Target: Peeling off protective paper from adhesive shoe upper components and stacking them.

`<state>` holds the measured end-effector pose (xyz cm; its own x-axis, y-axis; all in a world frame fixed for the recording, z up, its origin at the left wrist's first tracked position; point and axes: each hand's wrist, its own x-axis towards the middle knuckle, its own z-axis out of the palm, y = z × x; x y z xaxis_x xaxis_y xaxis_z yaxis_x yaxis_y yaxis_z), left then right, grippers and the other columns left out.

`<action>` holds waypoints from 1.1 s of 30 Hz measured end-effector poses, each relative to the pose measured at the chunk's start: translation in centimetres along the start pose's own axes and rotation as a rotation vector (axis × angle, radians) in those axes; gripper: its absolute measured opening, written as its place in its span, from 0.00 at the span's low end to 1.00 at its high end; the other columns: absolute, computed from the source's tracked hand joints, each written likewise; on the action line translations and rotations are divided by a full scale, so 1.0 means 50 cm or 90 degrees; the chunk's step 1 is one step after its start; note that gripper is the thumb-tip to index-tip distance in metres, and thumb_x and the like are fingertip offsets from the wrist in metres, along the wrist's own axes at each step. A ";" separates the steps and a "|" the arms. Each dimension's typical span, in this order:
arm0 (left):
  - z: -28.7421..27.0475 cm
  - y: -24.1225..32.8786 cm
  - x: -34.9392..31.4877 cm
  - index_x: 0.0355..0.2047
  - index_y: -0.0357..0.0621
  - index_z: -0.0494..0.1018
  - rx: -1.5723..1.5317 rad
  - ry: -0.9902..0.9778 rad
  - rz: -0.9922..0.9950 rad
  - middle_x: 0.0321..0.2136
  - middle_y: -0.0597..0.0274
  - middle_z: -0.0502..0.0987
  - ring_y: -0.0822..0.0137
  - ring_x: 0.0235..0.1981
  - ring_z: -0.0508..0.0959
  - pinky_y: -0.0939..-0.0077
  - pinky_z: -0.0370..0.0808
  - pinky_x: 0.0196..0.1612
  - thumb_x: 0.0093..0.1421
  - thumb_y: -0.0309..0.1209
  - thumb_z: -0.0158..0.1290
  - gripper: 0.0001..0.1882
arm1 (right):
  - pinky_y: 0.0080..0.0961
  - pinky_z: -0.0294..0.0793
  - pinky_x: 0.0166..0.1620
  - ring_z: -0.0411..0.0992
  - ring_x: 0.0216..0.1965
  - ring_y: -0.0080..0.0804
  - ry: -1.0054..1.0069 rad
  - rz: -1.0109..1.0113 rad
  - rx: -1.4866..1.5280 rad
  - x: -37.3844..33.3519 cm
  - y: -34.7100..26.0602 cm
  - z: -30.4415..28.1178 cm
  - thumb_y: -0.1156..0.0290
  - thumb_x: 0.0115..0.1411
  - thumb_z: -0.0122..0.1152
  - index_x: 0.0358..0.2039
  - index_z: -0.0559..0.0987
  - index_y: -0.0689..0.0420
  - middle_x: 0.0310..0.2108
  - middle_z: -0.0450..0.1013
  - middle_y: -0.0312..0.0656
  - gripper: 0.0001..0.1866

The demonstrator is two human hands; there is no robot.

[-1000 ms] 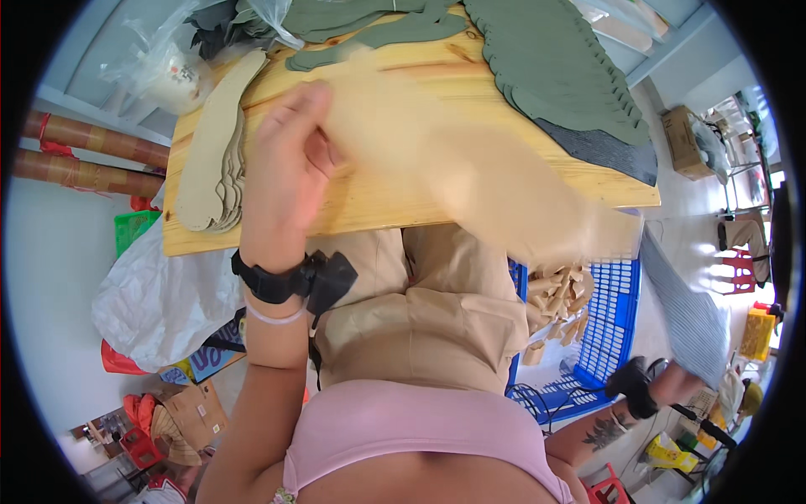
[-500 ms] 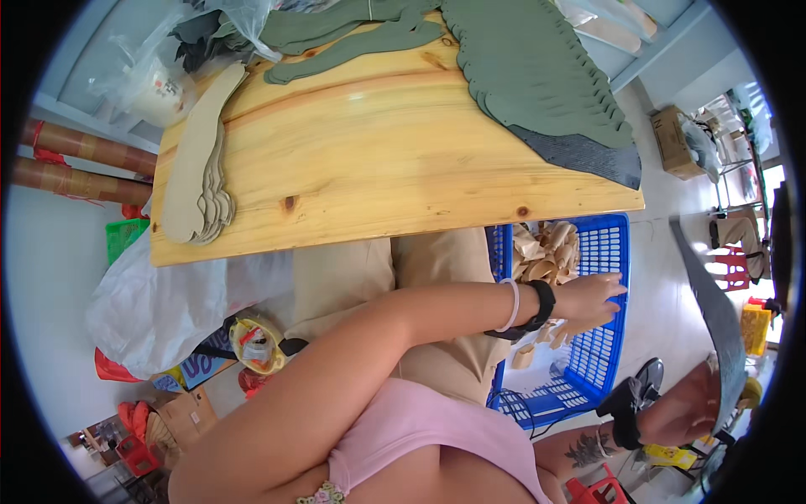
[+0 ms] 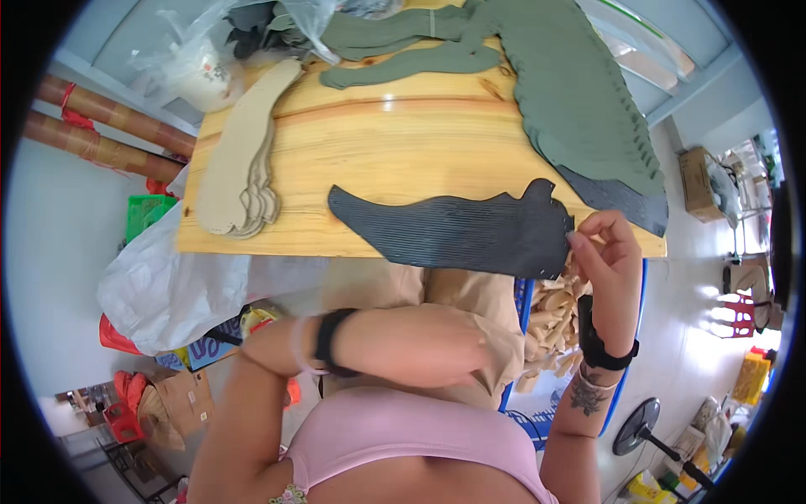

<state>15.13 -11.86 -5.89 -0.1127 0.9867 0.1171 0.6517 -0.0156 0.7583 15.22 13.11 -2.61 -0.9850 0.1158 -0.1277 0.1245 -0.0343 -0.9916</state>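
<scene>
A dark grey, ribbed, sheet-like cut piece (image 3: 457, 227) lies across the front edge of the wooden table (image 3: 386, 143), part of it jutting past the edge. My right hand (image 3: 609, 244) pinches its right end between thumb and fingers. My left hand (image 3: 441, 340), smeared by motion, is above my lap, below the dark piece and apart from it; its fingers are too blurred to read. On the table's left lies a small stack of beige cut pieces (image 3: 239, 164). A large fanned pile of green cut pieces (image 3: 579, 92) covers the right side, with dark ribbed material beneath.
Beside my right leg stands a blue plastic basket (image 3: 522, 315) holding crumpled tan scraps (image 3: 554, 328). More green pieces (image 3: 411, 67) and a clear plastic bag (image 3: 189, 71) are at the back. A white sack (image 3: 176, 286) hangs at left; a black fan (image 3: 638, 424) stands right.
My right hand has brought the dark piece from the far right onto the table's front edge. My left hand has moved left from over the basket to my lap. The view has shifted slightly.
</scene>
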 end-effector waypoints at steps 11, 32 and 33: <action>-0.431 -0.173 -0.123 0.41 0.36 0.78 0.442 0.367 -0.483 0.35 0.51 0.80 0.54 0.37 0.79 0.64 0.74 0.43 0.60 0.30 0.54 0.12 | 0.22 0.66 0.32 0.67 0.25 0.24 0.229 -0.244 -0.474 0.072 0.028 0.065 0.76 0.56 0.65 0.30 0.80 0.63 0.24 0.72 0.38 0.04; -0.434 -0.208 -0.117 0.29 0.40 0.76 0.655 0.434 -0.420 0.28 0.57 0.76 0.53 0.38 0.73 0.64 0.71 0.41 0.50 0.26 0.61 0.06 | 0.17 0.62 0.30 0.67 0.25 0.19 0.180 -0.261 -0.162 -0.005 0.014 0.108 0.77 0.63 0.49 0.30 0.77 0.67 0.21 0.69 0.36 0.09; -0.439 -0.199 -0.117 0.28 0.40 0.76 0.683 0.455 -0.403 0.26 0.58 0.76 0.54 0.36 0.74 0.66 0.71 0.38 0.52 0.27 0.61 0.05 | 0.16 0.61 0.29 0.66 0.24 0.19 0.155 -0.238 -0.166 -0.011 0.008 0.123 0.76 0.64 0.50 0.30 0.77 0.66 0.21 0.69 0.36 0.10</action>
<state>-7.16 -21.01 -0.02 -0.7285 0.4845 0.4843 0.5539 0.8326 0.0002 15.10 6.91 -2.83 -0.9155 0.3020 0.2659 -0.1741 0.2983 -0.9384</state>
